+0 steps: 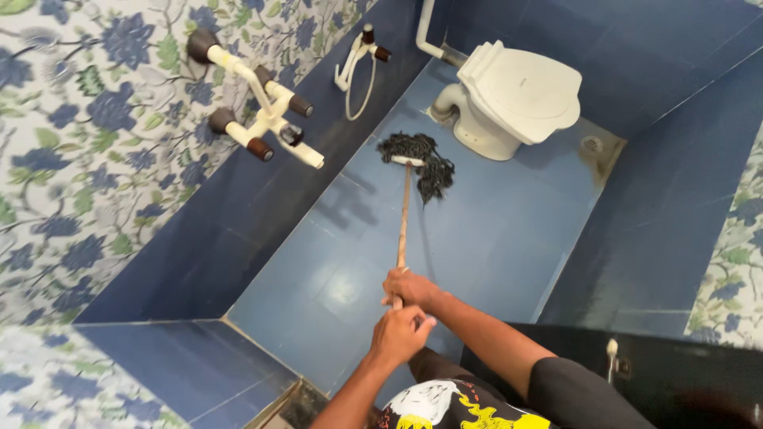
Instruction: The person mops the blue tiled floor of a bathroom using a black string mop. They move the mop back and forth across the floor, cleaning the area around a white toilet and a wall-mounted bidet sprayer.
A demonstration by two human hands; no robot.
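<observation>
I grip a wooden mop handle with both hands. My right hand is closed around it further along the stick. My left hand is closed on the near end, just behind the right. The dark stringy mop head rests on the wet blue tiled floor, just in front of the base of the white toilet, whose lid is down.
White wall taps with brown knobs and a hand sprayer with a hose stick out from the blue left wall. A floor drain sits in the far right corner. A dark door with a latch stands at the near right.
</observation>
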